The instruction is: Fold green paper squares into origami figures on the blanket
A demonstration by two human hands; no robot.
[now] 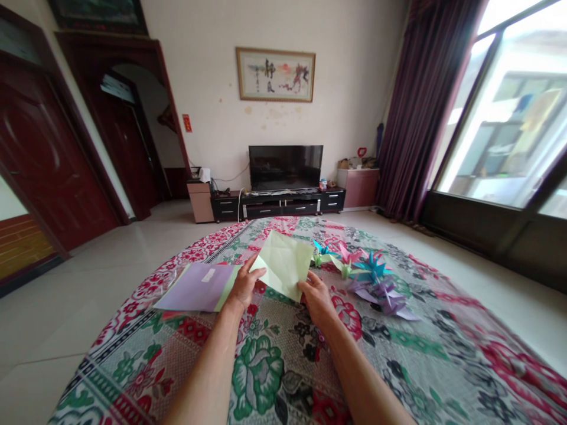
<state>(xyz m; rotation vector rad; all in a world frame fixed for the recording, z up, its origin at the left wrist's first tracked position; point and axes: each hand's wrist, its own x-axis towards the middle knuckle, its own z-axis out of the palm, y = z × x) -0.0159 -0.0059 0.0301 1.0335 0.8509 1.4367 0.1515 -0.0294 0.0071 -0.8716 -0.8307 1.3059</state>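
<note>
A pale green sheet of paper (283, 263) with crease lines is held up above the table between both hands. My left hand (244, 283) pinches its left corner, thumb on the near face. At the lower right corner my right hand (317, 296) grips the sheet, with some fingertips hidden behind it. Left of my left hand lies a stack of coloured paper (190, 288), purple on top with a small white label and a green edge showing. Several folded paper cranes sit right of my right hand, among them a blue crane (374, 268) and a purple crane (390, 300).
A floral cloth (261, 369) covers the round table. Beyond it, a television (286, 167) stands on a low black cabinet (283, 206) against the wall. Purple curtains (425, 112) and a large window are at the right, and dark red doors (44, 141) at the left.
</note>
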